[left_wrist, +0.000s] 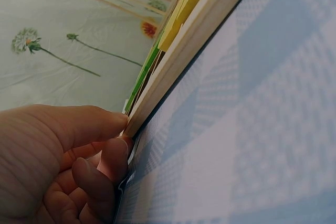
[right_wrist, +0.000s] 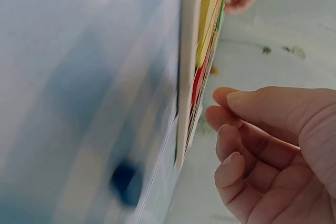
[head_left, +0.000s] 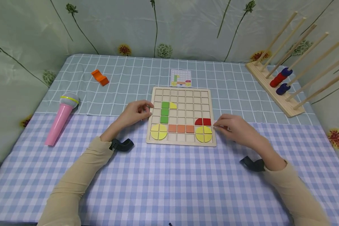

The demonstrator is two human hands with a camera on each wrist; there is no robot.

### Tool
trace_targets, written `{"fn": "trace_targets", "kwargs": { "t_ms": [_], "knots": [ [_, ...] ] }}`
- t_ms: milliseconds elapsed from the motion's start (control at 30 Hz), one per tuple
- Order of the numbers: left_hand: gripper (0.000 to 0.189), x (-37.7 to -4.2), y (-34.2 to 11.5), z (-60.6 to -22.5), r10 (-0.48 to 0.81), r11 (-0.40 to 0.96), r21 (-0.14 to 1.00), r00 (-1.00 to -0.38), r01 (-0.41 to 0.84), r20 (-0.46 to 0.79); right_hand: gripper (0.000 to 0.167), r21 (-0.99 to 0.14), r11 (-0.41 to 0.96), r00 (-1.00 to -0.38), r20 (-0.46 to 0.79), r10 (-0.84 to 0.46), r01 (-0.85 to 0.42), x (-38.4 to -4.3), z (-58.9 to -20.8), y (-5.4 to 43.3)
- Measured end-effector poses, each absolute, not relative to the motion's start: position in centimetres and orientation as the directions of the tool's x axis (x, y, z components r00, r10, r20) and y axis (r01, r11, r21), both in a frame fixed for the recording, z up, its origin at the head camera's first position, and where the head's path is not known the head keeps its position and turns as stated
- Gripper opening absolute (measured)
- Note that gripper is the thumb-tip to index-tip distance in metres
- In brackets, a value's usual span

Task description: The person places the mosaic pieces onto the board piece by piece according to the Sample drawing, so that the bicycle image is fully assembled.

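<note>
My left hand is at the left edge of a square wooden grid board, thumb and forefinger gripping its rim; in the left wrist view the thumb tip meets the edge. Just off the board's right side hovers my right hand. Its fingers are loosely curled, with thumb against forefinger and nothing visible between them. On the board lie green squares, yellow circles made of quarters, a yellow quarter, orange squares and red pieces. A blurred dark blue piece lies on the cloth by the right hand.
Behind the board lies a pattern card. A pink toy microphone and an orange block are on the left. At the back right stands a wooden peg rack with red and blue beads.
</note>
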State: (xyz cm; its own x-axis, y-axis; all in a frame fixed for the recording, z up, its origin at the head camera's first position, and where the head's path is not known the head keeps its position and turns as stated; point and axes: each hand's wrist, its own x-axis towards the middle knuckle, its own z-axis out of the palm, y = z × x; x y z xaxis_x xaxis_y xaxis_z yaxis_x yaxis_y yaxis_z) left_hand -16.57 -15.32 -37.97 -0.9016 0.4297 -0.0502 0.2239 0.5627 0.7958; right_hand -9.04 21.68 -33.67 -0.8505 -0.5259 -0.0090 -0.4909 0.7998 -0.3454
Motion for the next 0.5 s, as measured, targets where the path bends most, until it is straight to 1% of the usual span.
{"fn": "trace_targets", "kwargs": {
  "t_ms": [167,333,500],
  "knots": [
    [0.028,-16.5,-15.3,-37.9,0.427,0.564,0.796,-0.902,0.218,-0.056,0.017,-0.335,0.84,-0.879,-0.064,-0.473,-0.428,-8.1,-33.3,23.8],
    [0.028,-16.4,-15.3,-37.8,0.411,0.58,0.79,-0.909,0.2,-0.071,0.015,-0.317,0.877,-0.912,-0.076,-0.404,-0.362,-7.2,-33.0,25.2],
    [0.028,-16.5,-15.2,-37.8,0.411,0.576,0.794,-0.908,0.194,-0.076,0.019,-0.318,0.902,-0.929,-0.131,-0.347,-0.293,-6.7,-32.9,26.0]
  ]
}}
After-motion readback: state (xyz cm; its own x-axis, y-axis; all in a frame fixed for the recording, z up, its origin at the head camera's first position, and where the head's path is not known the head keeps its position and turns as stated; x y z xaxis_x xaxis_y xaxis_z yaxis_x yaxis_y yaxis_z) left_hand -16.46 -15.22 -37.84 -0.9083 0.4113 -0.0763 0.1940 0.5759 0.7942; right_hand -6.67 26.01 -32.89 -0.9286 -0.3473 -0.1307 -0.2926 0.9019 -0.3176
